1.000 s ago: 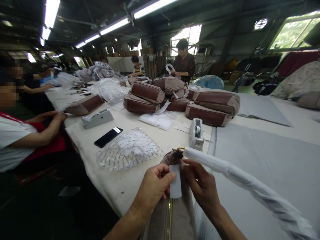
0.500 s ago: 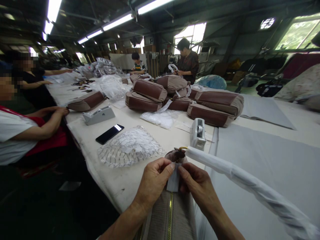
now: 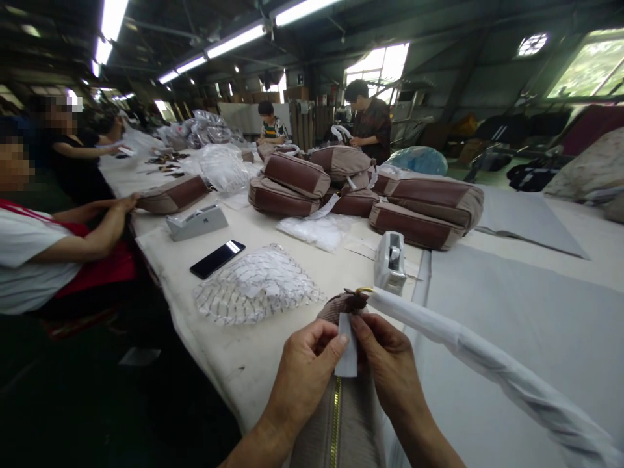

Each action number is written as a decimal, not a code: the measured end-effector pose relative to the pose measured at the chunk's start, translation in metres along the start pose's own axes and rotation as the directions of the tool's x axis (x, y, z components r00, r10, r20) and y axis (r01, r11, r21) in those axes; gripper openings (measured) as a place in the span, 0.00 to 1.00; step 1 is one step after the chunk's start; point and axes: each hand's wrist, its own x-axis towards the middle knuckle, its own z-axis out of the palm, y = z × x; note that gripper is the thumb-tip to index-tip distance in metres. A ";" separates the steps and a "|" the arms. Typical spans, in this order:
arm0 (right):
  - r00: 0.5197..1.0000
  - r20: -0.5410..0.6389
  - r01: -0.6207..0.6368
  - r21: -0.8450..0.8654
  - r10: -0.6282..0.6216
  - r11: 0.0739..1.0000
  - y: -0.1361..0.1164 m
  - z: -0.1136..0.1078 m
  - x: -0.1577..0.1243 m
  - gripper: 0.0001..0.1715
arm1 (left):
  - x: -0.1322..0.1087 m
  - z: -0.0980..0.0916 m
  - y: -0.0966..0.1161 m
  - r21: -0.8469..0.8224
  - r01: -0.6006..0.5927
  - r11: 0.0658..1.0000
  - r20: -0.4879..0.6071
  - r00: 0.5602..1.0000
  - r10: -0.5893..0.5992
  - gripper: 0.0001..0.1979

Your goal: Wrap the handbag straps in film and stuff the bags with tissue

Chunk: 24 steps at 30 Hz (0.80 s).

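A taupe handbag (image 3: pixel 358 416) with a gold zipper (image 3: pixel 336 419) lies in front of me at the table's edge. Over the zipper's far end, my left hand (image 3: pixel 305 367) pinches a small white paper strip (image 3: pixel 346 356) between thumb and fingers. My right hand (image 3: pixel 390 361) is closed at the strip's right upper edge, thumb and fingertips pressed together on it. A handle wrapped in white paper (image 3: pixel 468 344) runs from a gold ring (image 3: pixel 364 290) off to the right. Whatever lies beneath the strip is hidden.
Ahead are a tape dispenser (image 3: pixel 390 260), a clear patterned plastic bag (image 3: pixel 253 286), a phone (image 3: pixel 217 259) and a second dispenser (image 3: pixel 197 222). Several brown-and-taupe handbags (image 3: pixel 287 195) are piled farther back. A co-worker (image 3: pixel 58 253) sits at the left, handling another bag; others work beyond.
The white strip has shifted slightly right and turned more upright between my fingers, its upper end now showing. At far left, a co-worker's arms have moved up with clear plastic.
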 end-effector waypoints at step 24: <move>0.694 0.704 0.686 -0.580 -0.154 0.439 -0.061 -0.022 0.040 0.13 | 0.006 -0.004 -0.004 0.057 -0.106 0.993 -0.126 0.986 0.112 0.08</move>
